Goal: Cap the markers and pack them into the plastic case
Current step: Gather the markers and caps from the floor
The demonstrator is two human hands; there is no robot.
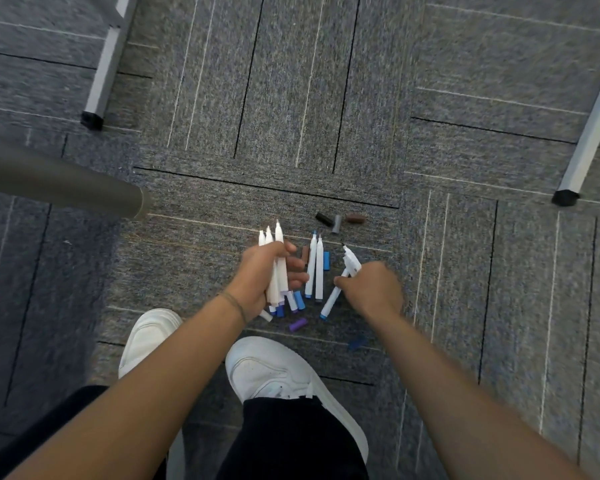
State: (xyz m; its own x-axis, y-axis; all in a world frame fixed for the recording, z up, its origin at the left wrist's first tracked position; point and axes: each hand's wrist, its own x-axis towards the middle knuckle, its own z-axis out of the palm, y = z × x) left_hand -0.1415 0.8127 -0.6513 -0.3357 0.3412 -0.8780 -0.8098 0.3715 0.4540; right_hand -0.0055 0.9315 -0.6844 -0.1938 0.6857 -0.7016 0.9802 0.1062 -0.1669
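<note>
Left hand (264, 275) grips marker bundle (278, 268); right hand (374, 289) grasps more markers (340, 285); caps (340, 220) on carpet (291, 133)

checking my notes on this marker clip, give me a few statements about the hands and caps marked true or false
1. The left hand grips a bundle of white markers. True.
2. The right hand holds nothing. False: it grips markers too.
3. Three loose caps, black, grey and brown, lie on the carpet beyond the hands. True.
4. The purple cap sits on a marker. False: it lies loose near the white shoe.
5. Two markers lie on the carpet between the hands. True.
</note>
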